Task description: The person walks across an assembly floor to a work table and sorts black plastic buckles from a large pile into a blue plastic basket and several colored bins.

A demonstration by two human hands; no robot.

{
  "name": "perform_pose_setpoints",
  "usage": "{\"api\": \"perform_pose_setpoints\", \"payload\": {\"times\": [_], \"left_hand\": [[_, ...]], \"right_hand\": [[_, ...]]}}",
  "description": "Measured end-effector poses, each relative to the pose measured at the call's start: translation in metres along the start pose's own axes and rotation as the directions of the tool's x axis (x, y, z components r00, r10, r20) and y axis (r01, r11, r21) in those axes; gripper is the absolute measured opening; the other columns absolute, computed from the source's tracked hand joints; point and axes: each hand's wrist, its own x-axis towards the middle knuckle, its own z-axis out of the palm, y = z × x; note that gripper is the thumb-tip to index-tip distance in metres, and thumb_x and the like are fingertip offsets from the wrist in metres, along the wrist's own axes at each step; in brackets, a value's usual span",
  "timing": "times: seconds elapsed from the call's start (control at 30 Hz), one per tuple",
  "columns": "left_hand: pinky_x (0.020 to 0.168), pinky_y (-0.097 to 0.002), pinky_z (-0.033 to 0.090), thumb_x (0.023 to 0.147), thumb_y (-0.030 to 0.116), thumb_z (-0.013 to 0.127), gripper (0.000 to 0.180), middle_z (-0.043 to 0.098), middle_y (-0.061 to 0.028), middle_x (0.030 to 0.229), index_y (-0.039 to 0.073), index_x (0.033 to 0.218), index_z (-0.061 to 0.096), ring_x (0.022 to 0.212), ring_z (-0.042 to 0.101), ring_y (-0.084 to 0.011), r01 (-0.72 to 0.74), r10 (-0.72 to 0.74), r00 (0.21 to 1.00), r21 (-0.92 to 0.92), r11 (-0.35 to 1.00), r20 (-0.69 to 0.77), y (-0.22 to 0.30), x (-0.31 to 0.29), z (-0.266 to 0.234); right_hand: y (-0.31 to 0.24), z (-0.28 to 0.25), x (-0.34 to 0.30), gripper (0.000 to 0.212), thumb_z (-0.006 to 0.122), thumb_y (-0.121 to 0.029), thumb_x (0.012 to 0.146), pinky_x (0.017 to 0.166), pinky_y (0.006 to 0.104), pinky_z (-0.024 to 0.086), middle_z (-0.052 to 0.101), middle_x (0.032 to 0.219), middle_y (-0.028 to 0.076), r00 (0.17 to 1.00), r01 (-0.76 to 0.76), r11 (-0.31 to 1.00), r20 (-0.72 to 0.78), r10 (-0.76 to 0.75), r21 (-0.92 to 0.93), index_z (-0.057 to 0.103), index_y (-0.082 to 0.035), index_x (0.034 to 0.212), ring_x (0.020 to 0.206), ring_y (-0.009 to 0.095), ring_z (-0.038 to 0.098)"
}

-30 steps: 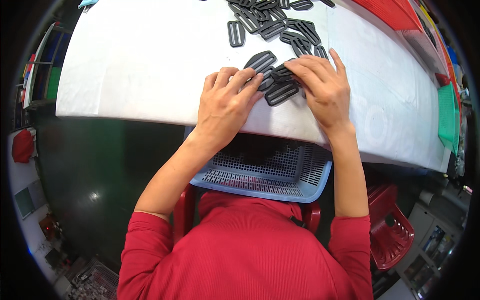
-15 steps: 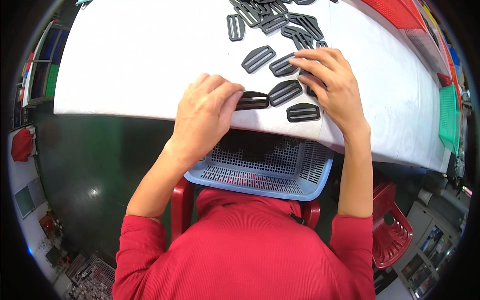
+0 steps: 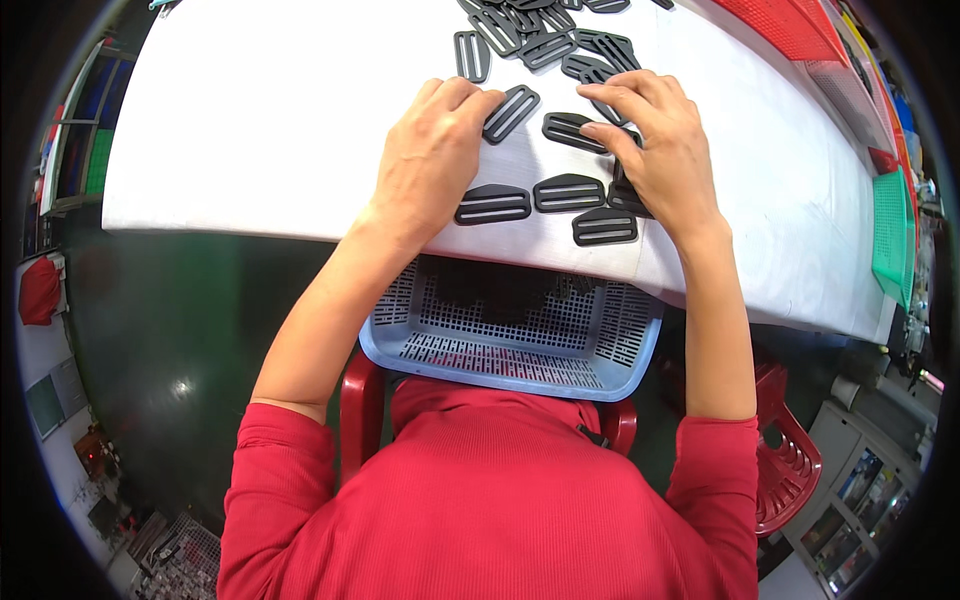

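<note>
My left hand [image 3: 435, 150] reaches over the white-covered table, its thumb and index fingertips closed on the left edge of a tilted black strap slide buckle [image 3: 511, 114]. To its right, my right hand [image 3: 655, 145] has thumb and fingers apart. The right thumb tip touches another slide buckle [image 3: 572, 131], and the index finger is over a buckle farther back. Close to the front edge lie a left buckle [image 3: 493, 205], a middle buckle [image 3: 569, 193] and a lower buckle [image 3: 605, 227]. One more is partly hidden under my right hand.
Several black buckles are heaped at the back of the white table [image 3: 270, 130]. A blue perforated basket [image 3: 510, 375] sits at my lap below the table edge, with dark contents in shadow. Red baskets [image 3: 790, 30] and a green basket [image 3: 890, 235] line the right side. A red chair [image 3: 790, 470] stands at right.
My left hand has left the front-left buckle and moved away from me to the tilted one, which now stands steeper. The buckles by my right hand have turned a little.
</note>
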Motion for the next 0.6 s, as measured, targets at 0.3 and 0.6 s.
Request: {"api": "perform_pose_setpoints", "payload": {"times": [0.3,0.6], "left_hand": [[0.077,-0.0345,0.051,0.083,0.016,0.068,0.029,0.065,-0.0086,0.098,0.004,0.109,0.065,0.093,0.061,-0.0243,-0.054,0.056,0.998,0.051,0.997,-0.022,0.006,0.002,-0.004],[0.074,-0.0328,0.050,0.085,0.015,0.065,0.015,0.066,-0.0107,0.077,0.005,0.095,0.070,0.079,0.062,-0.0270,0.210,-0.189,0.975,-0.216,0.953,0.113,0.002,0.001,-0.026]], "right_hand": [[-0.032,-0.018,-0.009,0.021,0.074,-0.014,0.072,0.082,0.0371,0.041,0.061,0.091,0.002,0.902,-0.151,0.983,0.422,0.095,0.101,0.062,-0.009,0.088,0.091,0.025,0.057],[-0.040,-0.002,-0.011,0.021,0.072,-0.011,0.073,0.075,0.0370,0.044,0.059,0.091,0.005,0.986,-0.014,0.995,0.167,-0.002,0.094,0.060,-0.009,0.090,0.091,0.025,0.058]]}}
